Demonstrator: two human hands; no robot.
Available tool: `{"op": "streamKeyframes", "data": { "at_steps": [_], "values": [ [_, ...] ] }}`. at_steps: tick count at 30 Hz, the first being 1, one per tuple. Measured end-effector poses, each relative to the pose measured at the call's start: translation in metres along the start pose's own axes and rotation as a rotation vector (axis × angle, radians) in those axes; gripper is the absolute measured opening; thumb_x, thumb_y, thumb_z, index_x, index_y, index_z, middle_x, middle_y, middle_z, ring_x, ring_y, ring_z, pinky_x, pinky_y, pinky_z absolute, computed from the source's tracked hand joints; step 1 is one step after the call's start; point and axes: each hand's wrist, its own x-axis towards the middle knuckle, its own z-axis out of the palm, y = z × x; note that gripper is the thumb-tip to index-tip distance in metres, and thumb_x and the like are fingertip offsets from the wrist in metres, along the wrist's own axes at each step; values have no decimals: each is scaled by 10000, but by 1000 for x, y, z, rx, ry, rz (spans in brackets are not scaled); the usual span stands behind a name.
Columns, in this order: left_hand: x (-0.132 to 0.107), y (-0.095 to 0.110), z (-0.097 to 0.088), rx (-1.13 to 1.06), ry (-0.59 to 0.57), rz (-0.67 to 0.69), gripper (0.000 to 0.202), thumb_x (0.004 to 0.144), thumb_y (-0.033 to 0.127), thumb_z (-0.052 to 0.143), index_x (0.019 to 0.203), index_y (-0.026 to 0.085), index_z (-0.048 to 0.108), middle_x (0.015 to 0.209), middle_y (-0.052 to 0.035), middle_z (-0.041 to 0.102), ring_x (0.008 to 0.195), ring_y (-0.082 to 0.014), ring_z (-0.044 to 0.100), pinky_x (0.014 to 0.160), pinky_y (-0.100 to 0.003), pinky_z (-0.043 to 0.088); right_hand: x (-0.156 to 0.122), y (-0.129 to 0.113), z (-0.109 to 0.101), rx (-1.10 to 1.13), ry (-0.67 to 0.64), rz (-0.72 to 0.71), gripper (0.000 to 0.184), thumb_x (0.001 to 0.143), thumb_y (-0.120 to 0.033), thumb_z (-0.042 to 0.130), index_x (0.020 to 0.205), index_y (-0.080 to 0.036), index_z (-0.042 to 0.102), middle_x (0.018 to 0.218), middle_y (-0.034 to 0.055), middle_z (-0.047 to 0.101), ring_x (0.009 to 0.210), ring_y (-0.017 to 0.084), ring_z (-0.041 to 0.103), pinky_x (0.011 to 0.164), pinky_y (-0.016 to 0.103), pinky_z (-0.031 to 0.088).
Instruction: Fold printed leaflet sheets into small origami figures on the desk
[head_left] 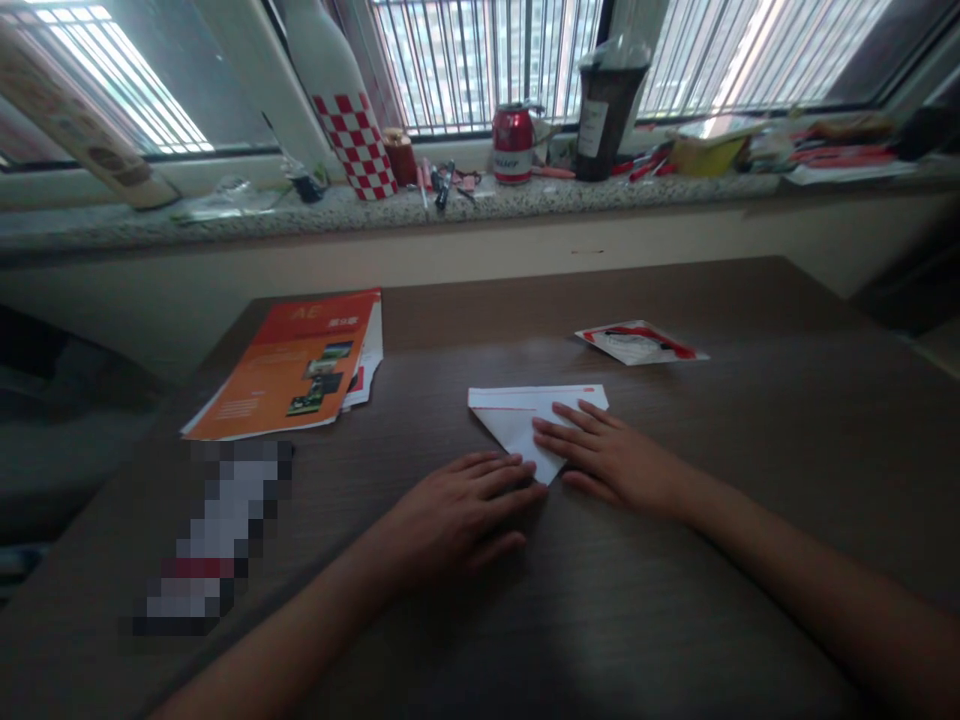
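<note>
A folded sheet of white paper (pixel 517 420) lies on the brown table, its straight edge at the back and its point towards me. Thin red lines and a small red mark show along its back strip. My right hand (pixel 619 455) rests flat over the paper's right side with the fingers stretched out. At the paper's front point lies my left hand (pixel 469 505), palm down, its fingers extended and the fingertips touching or very near the lower left edge. Both hands hide parts of the paper.
Behind the paper to the right lies a flat white-and-red folded piece (pixel 641 343). An orange booklet (pixel 292 370) is at the back left, with a blurred-out object (pixel 217 540) in front of it. The windowsill (pixel 517 205) holds a red can (pixel 513 145), a dark cup (pixel 604 115) and a checkered bottle (pixel 352 140).
</note>
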Motion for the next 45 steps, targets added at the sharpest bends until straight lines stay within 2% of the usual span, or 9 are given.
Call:
{"op": "streamKeyframes", "data": {
  "at_steps": [7, 14, 17, 20, 26, 32, 38, 42, 45],
  "values": [
    [1, 4, 0, 18, 30, -35, 521, 1097, 495, 511, 1584, 313, 482, 1625, -50, 503, 1460, -306, 508, 1216, -508, 384, 6, -8, -1, 60, 70, 76, 428, 1089, -399, 524, 1500, -294, 581, 1609, 15, 542, 1555, 290, 392, 1272, 607, 316],
    [4, 6, 3, 13, 60, -43, 503, 1131, 504, 421, 1586, 298, 475, 1609, -43, 526, 1450, -277, 521, 1226, -494, 341, 10, -12, 2, 55, 141, 87, 381, 1046, -375, 607, 1415, -289, 642, 1553, 27, 606, 1507, 301, 463, 1248, 612, 356],
    [5, 8, 4, 33, 82, -49, 491, 1133, 493, 421, 1575, 289, 490, 1584, -44, 556, 1439, -268, 533, 1231, -499, 319, 10, -14, 3, 61, 167, 75, 384, 1039, -359, 614, 1411, -269, 642, 1544, 48, 612, 1519, 295, 449, 1257, 598, 353],
    [5, 8, 5, 38, 85, -50, 463, 1141, 450, 413, 1568, 292, 498, 1571, -30, 571, 1427, -251, 545, 1225, -476, 325, 10, -17, 4, 76, 177, 85, 410, 1032, -371, 624, 1425, -251, 631, 1546, 74, 608, 1519, 292, 451, 1235, 573, 403],
    [4, -1, 4, -6, 51, -47, 462, 1148, 418, 410, 1580, 276, 489, 1636, -27, 492, 1451, -219, 527, 1232, -412, 322, 12, -21, 2, 106, 166, 106, 418, 1008, -397, 663, 1393, -234, 643, 1528, 108, 617, 1482, 307, 499, 1227, 575, 414],
    [0, -9, 3, -40, 63, -45, 458, 1153, 419, 401, 1607, 374, 440, 1625, 17, 505, 1552, -240, 392, 1274, -485, 202, 12, -21, 2, 119, 166, 106, 429, 1010, -392, 660, 1413, -250, 628, 1529, 117, 612, 1487, 318, 491, 1224, 606, 403],
    [-3, -18, 4, -76, 69, -20, 480, 1148, 414, 426, 1623, 357, 407, 1659, 5, 460, 1507, -206, 456, 1275, -425, 242, 11, -20, 2, 120, 145, 114, 453, 1001, -394, 674, 1431, -262, 620, 1549, 104, 596, 1495, 310, 481, 1234, 591, 396],
    [-5, -24, 5, -3, 89, -43, 459, 1141, 440, 432, 1599, 414, 447, 1642, 26, 483, 1519, -257, 425, 1264, -476, 239, 11, -19, 2, 105, 130, 115, 452, 1008, -413, 662, 1427, -247, 623, 1563, 107, 583, 1500, 316, 474, 1234, 596, 394],
    [-7, -28, 3, 13, 71, -71, 471, 1141, 464, 425, 1611, 419, 427, 1653, 17, 467, 1497, -255, 453, 1239, -462, 279, 11, -18, 2, 86, 122, 108, 454, 1020, -431, 644, 1431, -239, 618, 1568, 110, 578, 1504, 318, 469, 1234, 596, 395]
  ]
}}
